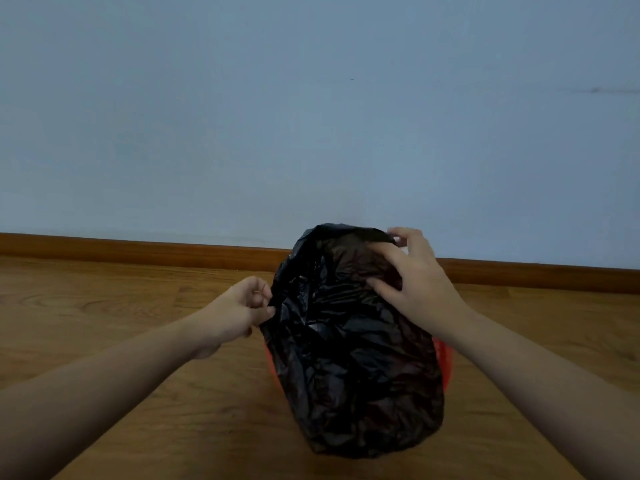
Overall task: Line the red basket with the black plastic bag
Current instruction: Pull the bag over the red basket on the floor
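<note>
Plastic bulges up in the middle of the scene: the black plastic bag (346, 358) stands crumpled and puffed over the red basket (445, 356), which sits on the wooden floor (138, 341) close in front of the person. The bag hides nearly all of the basket, and only thin red slivers show at its left and right sides. Whether the bag's bottom already sits inside the basket cannot be told.

The left hand (239, 310) pinches the bag's left edge between thumb and curled fingers. The right hand (415, 271) clamps on the bag's upper right part, fingers hooked over the top fold and thumb pressed against the near face.

The step in hand looks like opening the mouth and seating it. To do it well, the two grips should draw the mouth apart evenly so it gapes wider than the rim. The slack should be pushed down into the basket so trapped air escapes. The edge can then be folded outward over the rim all round. Thin film tears easily, so a steady pull seems wiser than a jerk.

Count: one bag, one basket, two hands. Beyond them run one brown skirting board (138, 249) and one pale blue wall (311, 98).
</note>
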Action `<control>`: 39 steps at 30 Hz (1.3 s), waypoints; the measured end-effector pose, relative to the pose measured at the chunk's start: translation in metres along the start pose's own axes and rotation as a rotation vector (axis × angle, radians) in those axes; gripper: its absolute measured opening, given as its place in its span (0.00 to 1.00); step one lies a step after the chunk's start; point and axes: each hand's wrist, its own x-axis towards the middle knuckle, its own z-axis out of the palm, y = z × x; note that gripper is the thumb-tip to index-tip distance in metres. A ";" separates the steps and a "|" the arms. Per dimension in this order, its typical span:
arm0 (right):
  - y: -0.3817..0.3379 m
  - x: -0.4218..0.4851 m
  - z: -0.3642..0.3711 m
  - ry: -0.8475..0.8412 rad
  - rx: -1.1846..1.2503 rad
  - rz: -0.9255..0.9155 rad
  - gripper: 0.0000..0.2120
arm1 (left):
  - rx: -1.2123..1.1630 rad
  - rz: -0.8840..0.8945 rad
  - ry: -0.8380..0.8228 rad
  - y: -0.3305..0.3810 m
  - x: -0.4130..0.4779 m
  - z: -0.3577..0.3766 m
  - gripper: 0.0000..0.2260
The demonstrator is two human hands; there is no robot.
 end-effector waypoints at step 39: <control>0.043 0.025 -0.001 -0.365 0.172 0.227 0.23 | 0.861 0.550 0.139 0.027 0.069 0.024 0.21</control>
